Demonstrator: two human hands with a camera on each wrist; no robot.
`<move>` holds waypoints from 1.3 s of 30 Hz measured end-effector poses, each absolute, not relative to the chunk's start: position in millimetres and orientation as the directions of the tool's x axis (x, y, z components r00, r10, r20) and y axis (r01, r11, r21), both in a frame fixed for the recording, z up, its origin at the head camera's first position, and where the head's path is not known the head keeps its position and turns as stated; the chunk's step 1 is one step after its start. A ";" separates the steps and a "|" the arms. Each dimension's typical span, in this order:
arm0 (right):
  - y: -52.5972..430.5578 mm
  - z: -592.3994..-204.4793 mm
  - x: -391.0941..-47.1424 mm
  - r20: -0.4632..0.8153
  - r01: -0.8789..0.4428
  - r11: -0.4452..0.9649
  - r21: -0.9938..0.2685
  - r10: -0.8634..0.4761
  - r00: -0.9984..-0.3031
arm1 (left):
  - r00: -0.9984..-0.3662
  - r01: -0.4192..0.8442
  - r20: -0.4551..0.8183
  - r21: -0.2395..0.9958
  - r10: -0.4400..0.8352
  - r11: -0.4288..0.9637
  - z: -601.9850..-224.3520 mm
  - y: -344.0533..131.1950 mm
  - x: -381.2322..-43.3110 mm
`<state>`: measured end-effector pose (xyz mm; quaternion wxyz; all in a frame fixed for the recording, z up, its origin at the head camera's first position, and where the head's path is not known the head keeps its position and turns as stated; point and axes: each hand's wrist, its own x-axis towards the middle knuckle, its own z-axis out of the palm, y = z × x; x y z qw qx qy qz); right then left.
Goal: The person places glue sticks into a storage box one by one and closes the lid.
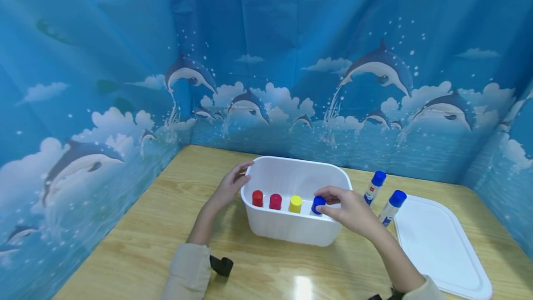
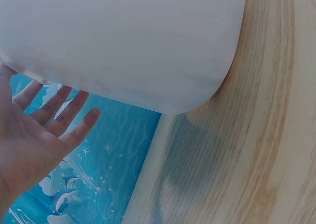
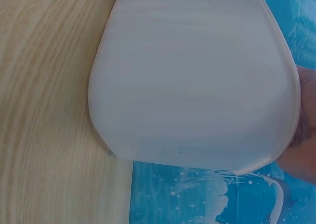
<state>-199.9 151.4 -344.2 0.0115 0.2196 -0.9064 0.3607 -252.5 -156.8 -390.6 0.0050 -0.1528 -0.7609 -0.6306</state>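
Blue-capped stick [image 1: 318, 205] pinched by right hand [image 1: 353, 208] inside white bin [image 1: 291, 228], lower centre of frame. Left hand [image 1: 228, 190], fingers extended, touches bin's left rim. Yellow cap [image 1: 295, 203] left of stick; white lid [image 1: 441, 244] lower right, on desk [image 1: 145, 244].

Left hand [image 1: 228, 188] forward, fingers [image 2: 81, 130] spread, nearly straight, right hand [image 1: 350, 206] angled inward, fingers pinching
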 end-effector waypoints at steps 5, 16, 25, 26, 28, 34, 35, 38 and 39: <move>151.3 -344.1 -200.4 0.174 -0.406 0.657 -0.635 -0.390 -0.904 | -0.952 0.247 0.207 0.955 0.227 0.162 -389.8 -157.0 -251.4; 150.6 -342.1 -199.6 0.163 -0.414 0.665 -0.621 -0.407 -0.899 | -0.952 0.250 0.212 0.955 0.221 0.159 -392.2 -157.3 -253.0; 152.8 -339.5 -199.6 0.140 -0.436 0.639 -0.634 -0.460 -0.877 | -0.946 0.251 0.209 0.956 0.249 0.154 -376.5 -155.5 -242.9; 153.1 -339.2 -199.7 0.137 -0.438 0.635 -0.636 -0.466 -0.874 | -0.945 0.249 0.206 0.957 0.253 0.151 -376.7 -155.9 -243.4; 153.8 -338.9 -200.2 0.131 -0.439 0.629 -0.641 -0.475 -0.870 | -0.946 0.246 0.202 0.957 0.254 0.154 -377.4 -156.1 -243.7; 156.7 -337.5 -201.8 0.120 -0.441 0.584 -0.681 -0.506 -0.854 | -0.941 0.274 0.234 0.951 0.243 0.143 -393.2 -158.0 -254.2; 157.1 -337.2 -201.9 0.121 -0.442 0.576 -0.688 -0.510 -0.852 | -0.942 0.273 0.235 0.951 0.240 0.142 -393.6 -157.7 -254.6; 158.2 -335.4 -201.7 0.127 -0.437 0.558 -0.705 -0.507 -0.853 | -0.943 0.271 0.233 0.952 0.236 0.143 -393.5 -157.6 -254.4; 158.8 -334.7 -201.4 0.128 -0.432 0.553 -0.712 -0.503 -0.855 | -0.944 0.270 0.231 0.952 0.236 0.144 -393.2 -157.6 -254.4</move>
